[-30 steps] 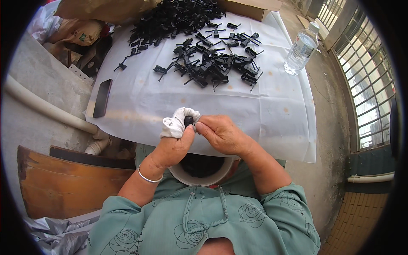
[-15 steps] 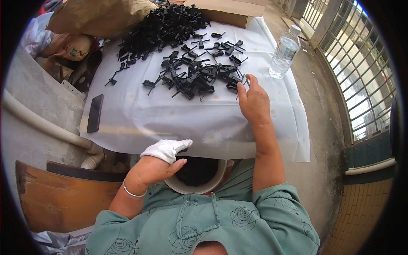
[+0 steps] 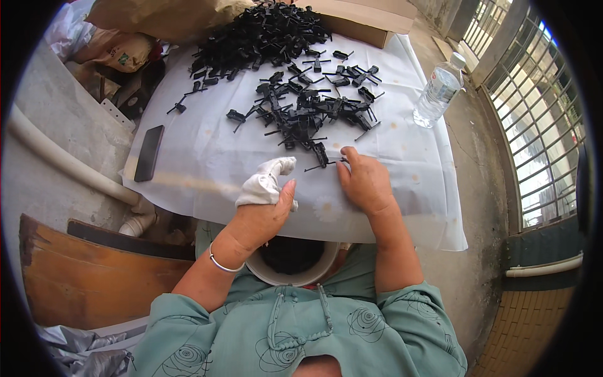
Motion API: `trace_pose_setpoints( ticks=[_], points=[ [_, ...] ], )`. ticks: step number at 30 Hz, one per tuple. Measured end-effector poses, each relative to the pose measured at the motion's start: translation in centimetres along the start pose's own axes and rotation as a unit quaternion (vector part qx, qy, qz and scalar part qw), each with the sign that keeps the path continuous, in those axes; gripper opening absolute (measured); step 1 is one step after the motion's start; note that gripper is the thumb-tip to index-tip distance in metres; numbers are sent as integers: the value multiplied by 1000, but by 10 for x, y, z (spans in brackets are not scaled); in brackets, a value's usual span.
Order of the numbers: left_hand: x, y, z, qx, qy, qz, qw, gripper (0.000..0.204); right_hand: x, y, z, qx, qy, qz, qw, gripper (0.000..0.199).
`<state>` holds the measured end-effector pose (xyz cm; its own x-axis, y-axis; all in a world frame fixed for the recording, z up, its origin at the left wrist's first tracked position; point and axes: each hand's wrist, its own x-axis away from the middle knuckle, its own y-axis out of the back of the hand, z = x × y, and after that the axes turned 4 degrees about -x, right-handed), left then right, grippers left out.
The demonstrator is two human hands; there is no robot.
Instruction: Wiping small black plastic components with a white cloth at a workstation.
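My right hand (image 3: 367,182) is over the near part of the table, thumb and forefinger pinched on the thin stem of a small black plastic part (image 3: 320,154). To its left is my left hand (image 3: 267,198), in a white glove that leaves the thumb bare. Its fingers bend forward, the thumb stands apart from them, and nothing shows between them. Just beyond both hands lies a loose cluster of similar black parts (image 3: 308,110), with a larger heap (image 3: 260,38) behind it.
White sheeting (image 3: 207,151) covers the table. A dark phone (image 3: 149,153) lies at the left edge, a clear water bottle (image 3: 438,91) stands at the right. Behind are a cardboard box (image 3: 352,25) and brown paper (image 3: 157,19). A pale bucket (image 3: 326,267) with dark contents sits below the front edge.
My right hand has come back toward me from the cluster, bringing a black part with it. My left hand has risen from above the bucket and moved forward and right over the table.
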<state>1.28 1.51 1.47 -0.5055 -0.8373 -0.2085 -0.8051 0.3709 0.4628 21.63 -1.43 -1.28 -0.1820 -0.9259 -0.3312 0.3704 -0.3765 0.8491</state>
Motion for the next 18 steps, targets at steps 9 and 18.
trace_pose_setpoints(
  ticks=[9, 18],
  points=[
    [-24, -14, 16, -225, -169, -91, 955, 32, 11, 2, 23, -49, 265, -15, 963, 7],
    [-10, -2, 8, 250, 109, 92, 958, 28, 13, -18, 43, -445, 19, -26, 895, 11]
  ],
)
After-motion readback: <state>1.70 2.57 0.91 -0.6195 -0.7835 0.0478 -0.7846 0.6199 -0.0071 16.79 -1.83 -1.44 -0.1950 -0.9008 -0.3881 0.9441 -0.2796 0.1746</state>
